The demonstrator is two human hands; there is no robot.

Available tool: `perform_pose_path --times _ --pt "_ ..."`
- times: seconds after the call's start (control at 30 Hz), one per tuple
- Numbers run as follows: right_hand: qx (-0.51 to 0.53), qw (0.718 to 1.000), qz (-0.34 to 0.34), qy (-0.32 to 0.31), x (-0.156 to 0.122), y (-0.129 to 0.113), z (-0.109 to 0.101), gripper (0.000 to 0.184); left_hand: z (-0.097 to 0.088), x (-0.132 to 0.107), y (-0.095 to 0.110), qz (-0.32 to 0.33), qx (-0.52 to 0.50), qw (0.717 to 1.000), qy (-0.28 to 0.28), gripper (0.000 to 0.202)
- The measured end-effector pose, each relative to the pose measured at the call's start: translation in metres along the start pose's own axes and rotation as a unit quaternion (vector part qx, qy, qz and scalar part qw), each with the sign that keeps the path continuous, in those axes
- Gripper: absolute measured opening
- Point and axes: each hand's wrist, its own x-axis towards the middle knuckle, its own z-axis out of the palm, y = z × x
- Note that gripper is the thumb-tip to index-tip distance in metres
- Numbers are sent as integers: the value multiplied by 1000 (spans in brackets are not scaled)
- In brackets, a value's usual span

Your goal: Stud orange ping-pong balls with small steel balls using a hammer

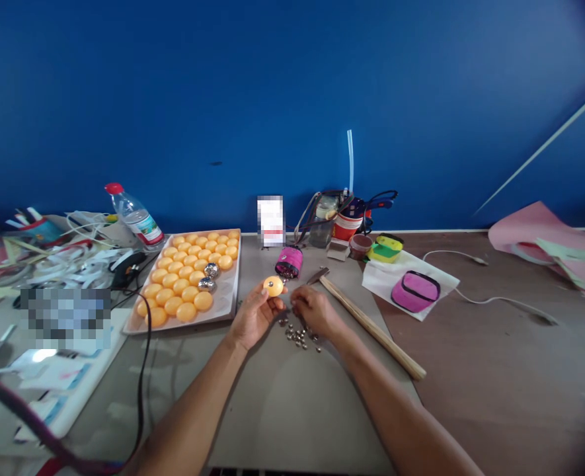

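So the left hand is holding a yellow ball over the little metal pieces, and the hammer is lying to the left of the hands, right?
Not quite. The head view shows the hammer lying to the right of the hands, its handle running away toward the right. The rest stands: the left hand holds a yellow ball over the little metal pieces, with the right hand beside it.

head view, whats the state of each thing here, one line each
left hand: holding orange ball
right hand: fingers pinched, over metal studs
tray: mostly filled with orange balls, two silver
pink container: tipped on its side
water bottle: capped, leaning
hammer: lying flat
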Motion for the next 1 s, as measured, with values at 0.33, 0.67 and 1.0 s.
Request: perform_pose_path --times 0.33,0.67,1.0 --pt "525 846 94 8 0 -15 2 22 4 -2 1 -1 8 1000 -18 36" --pt "563 822 90 -23 -3 -21 4 17 7 -3 -1 45 79 996 -16 37" --pt "572 815 91 -13 -4 -24 7 19 8 1 -6 69 110 991 -7 34"
